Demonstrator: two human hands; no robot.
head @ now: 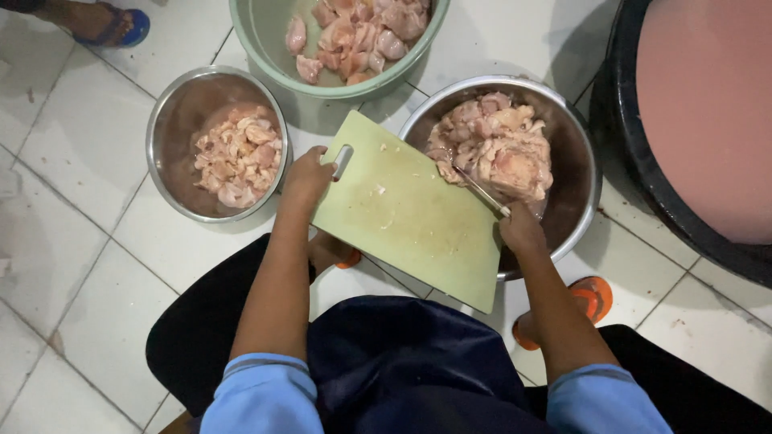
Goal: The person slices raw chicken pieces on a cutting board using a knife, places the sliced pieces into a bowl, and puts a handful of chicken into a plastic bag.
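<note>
Holding steel bowl (581, 161) of chicken (498, 149)

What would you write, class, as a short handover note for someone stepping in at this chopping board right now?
Left hand: grips the green chopping board by its handle corner; the board leans tilted over the right steel bowl.
Right hand: holds a knife, blade pointing into that bowl's raw chicken.
Done: the board carries only small scraps; cut pieces lie in the left steel bowl.
Left: larger chicken pieces wait in the green basin.
</note>
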